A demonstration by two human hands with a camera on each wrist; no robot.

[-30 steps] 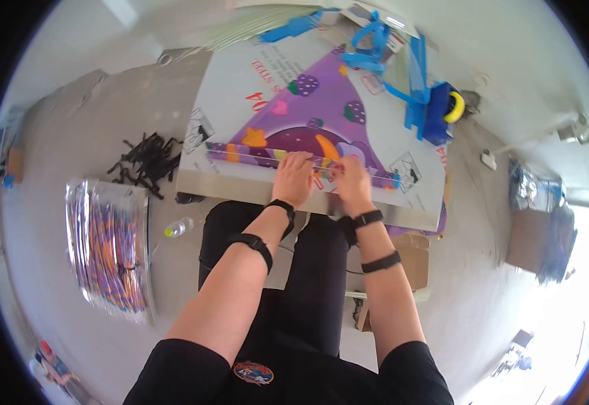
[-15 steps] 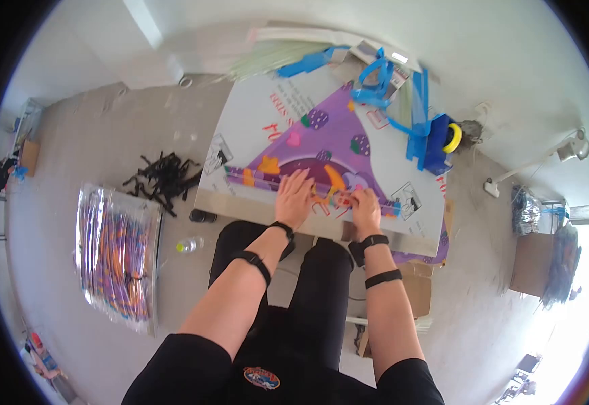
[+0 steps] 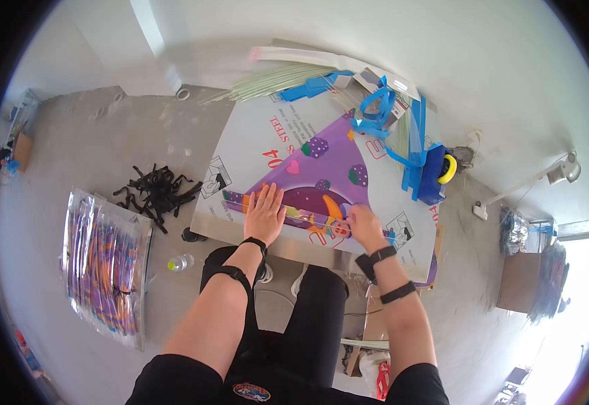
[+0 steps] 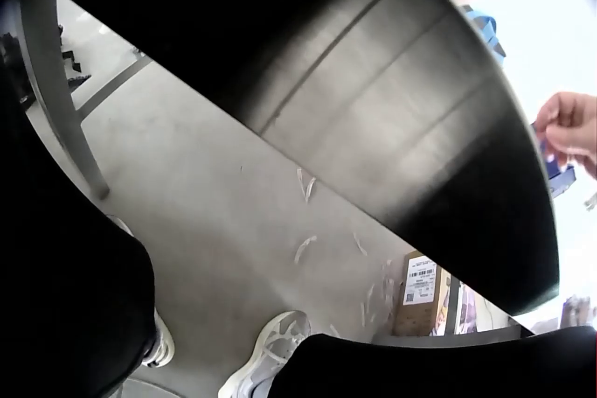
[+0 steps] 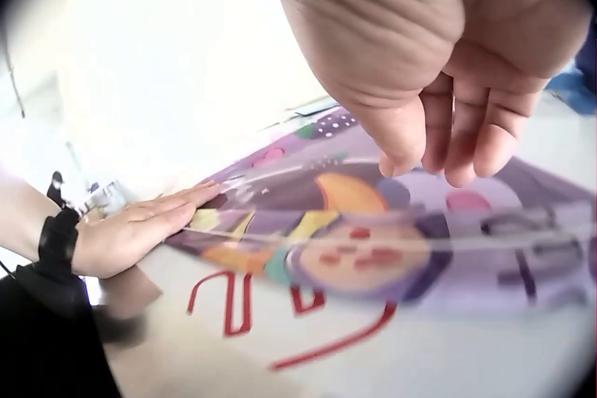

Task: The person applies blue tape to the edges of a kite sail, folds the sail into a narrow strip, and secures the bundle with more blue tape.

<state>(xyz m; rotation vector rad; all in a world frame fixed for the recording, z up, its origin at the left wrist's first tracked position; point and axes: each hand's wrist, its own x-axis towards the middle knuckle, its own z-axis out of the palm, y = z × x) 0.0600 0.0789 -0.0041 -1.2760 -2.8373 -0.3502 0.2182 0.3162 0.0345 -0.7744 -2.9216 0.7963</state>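
Observation:
A purple triangular printed sheet (image 3: 331,158) lies on a white board (image 3: 240,145), with a folded strip (image 3: 301,214) along its near edge. My left hand (image 3: 265,210) rests flat, fingers extended, on the left part of that strip; the right wrist view shows its fingers (image 5: 177,211) lying along the fold. Over the strip's right part is my right hand (image 3: 365,225). In the right wrist view its fingers (image 5: 457,160) hang loosely bent close above the print, thumb apart from them, with nothing visible between. The left wrist view shows mostly the board's dark underside (image 4: 373,109).
Blue strips (image 3: 413,145), a blue dispenser with a yellow roll (image 3: 447,169) and pale thin rods (image 3: 281,79) lie at the board's far side. On the floor at left are black straps (image 3: 156,192), a bottle (image 3: 181,262) and a clear-wrapped bundle (image 3: 105,263).
My left hand has slid left along the folded strip, its fingers spread flat. My right hand, at the strip's middle earlier, is farther right, its fingers now lifted just above the print.

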